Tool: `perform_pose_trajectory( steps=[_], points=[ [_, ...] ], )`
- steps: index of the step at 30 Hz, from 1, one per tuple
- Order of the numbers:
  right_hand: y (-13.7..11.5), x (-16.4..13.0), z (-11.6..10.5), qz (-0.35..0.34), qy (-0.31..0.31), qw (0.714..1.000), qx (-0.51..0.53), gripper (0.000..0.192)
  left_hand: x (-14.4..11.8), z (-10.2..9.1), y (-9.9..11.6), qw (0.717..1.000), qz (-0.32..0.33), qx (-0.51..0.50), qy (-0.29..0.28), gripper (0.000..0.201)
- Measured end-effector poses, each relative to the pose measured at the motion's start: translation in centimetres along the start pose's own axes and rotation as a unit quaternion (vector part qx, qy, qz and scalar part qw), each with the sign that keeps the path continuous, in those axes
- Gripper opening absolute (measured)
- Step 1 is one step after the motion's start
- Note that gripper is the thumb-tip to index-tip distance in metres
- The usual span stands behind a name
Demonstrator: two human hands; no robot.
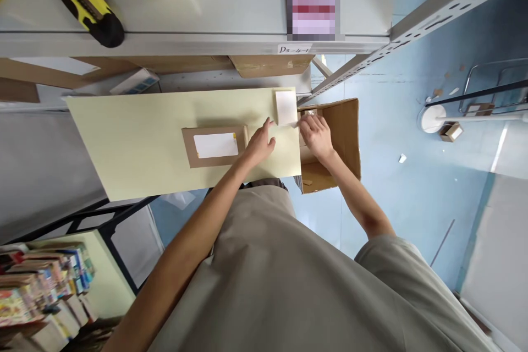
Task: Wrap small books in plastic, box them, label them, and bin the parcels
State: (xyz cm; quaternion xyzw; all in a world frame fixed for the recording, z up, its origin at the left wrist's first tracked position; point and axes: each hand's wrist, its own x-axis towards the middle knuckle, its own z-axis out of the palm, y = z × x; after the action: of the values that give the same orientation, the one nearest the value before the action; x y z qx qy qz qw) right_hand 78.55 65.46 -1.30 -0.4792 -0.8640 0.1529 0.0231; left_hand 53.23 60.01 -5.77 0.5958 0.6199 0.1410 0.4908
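My left hand (260, 142) hovers above the pale yellow board (144, 148) with its fingers apart, holding nothing. Just beyond its fingertips lies a small stack of white paper slips (286, 107) near the board's right end. My right hand (317, 133) has its fingers pinched together at the near right corner of that stack, where a thin pale paper edge shows at the fingertips. Left of my left hand, a flat brown cardboard package (214, 147) with a white label (216, 145) rests on the board.
An open cardboard box (346, 137) stands against the board's right end, below my right hand. A grey metal shelf (231, 11) runs along the far side, bearing a yellow-and-black utility knife (88, 5). Several books (49, 280) are stacked at lower left.
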Motion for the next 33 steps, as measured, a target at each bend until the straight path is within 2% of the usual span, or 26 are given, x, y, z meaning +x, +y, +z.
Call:
perform_pose_trajectory(
  steps=[3, 6, 9, 13, 21, 24, 26, 28, 30, 31, 33],
  points=[
    [-1.4, -4.4, 0.5, 0.001, -0.026, 1.0, -0.013, 0.039, 2.2, 1.0, -0.2, 0.999, 0.028, 0.023, -0.037, 0.088],
    [-2.3, -6.5, 1.8, 0.005, -0.046, 0.999, -0.018, 0.037, 3.5, 1.8, -0.5, 0.993, 0.032, 0.081, -0.075, 0.089],
    [-2.9, -6.7, 3.1, 0.014, -0.047, 0.999, -0.02, 0.035, 4.0, 2.2, -0.7, 0.985, 0.029, 0.142, -0.098, 0.092],
    [-3.7, -6.2, 4.2, 0.022, -0.048, 0.998, -0.029, 0.032, 3.9, 2.3, -0.7, 0.98, 0.046, 0.174, -0.085, 0.091],
    [-5.3, -5.4, 4.6, -0.003, -0.073, 0.997, -0.026, 0.041, 3.3, 1.8, 0.5, 0.969, 0.018, 0.219, -0.113, 0.085],
    [-5.6, -5.0, 3.9, 0.017, -0.126, 0.992, -0.025, 0.038, 3.3, 1.8, 1.0, 0.966, 0.003, 0.227, -0.125, 0.089],
    [-5.7, -5.0, 3.1, 0.038, -0.214, 0.976, -0.018, 0.037, 3.5, 2.0, 1.4, 0.966, -0.017, 0.222, -0.133, 0.091],
    [-6.0, -5.3, 2.2, 0.059, -0.315, 0.947, -0.004, 0.035, 3.8, 2.1, 2.0, 0.967, -0.034, 0.213, -0.133, 0.092],
    [-6.3, -5.7, 1.0, 0.066, -0.38, 0.923, 0.011, 0.03, 3.9, 2.0, 2.5, 0.974, -0.041, 0.187, -0.12, 0.088],
    [-6.3, -5.9, 0.4, 0.063, -0.389, 0.919, 0.025, 0.027, 3.7, 1.9, 2.7, 0.98, -0.039, 0.162, -0.111, 0.082],
    [-6.1, -6.0, -0.9, 0.064, -0.348, 0.93, 0.099, 0.016, 2.6, 1.1, 3.0, 0.991, -0.039, 0.072, -0.104, 0.06]
  ],
)
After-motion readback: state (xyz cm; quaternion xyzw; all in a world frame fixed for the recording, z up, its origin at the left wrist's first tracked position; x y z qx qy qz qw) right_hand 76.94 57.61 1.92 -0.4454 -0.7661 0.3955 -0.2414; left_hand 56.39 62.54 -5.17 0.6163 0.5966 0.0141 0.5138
